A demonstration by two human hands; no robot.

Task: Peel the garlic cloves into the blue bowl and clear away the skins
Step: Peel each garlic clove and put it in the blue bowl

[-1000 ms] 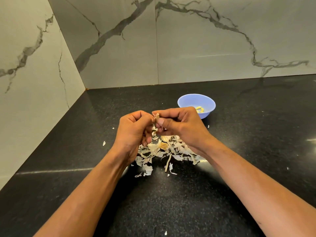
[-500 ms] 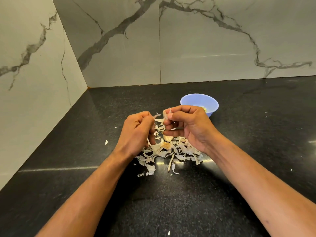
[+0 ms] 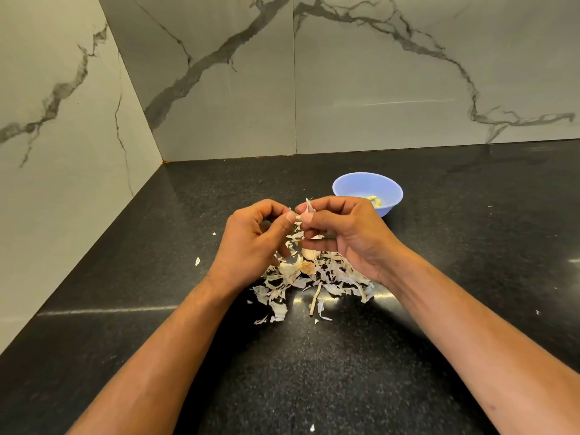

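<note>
I see garlic clove [image 3: 309,208] pale, papery skin curling off its top, pinched between both thumbs | blue bowl [image 3: 345,187] upright at 1 o'clock of it, yellowish peeled cloves [image 3: 375,200] inside | skins [image 3: 314,277] heaped at 6 o'clock on the counter [image 3: 439,246]

Countertop [image 3: 408,356]: black speckled stone, polished, glossy, streaked with reflected light. Walls [image 3: 376,73]: pale grey marble-look tile, dark veins, smooth, soft sheen. Blue bowl [image 3: 389,191]: smooth plastic by the look, satin finish. Garlic skins [image 3: 314,277]: thin, papery, dry, matt, torn ragged edges; one woody stalk [image 3: 314,299] among them
</note>
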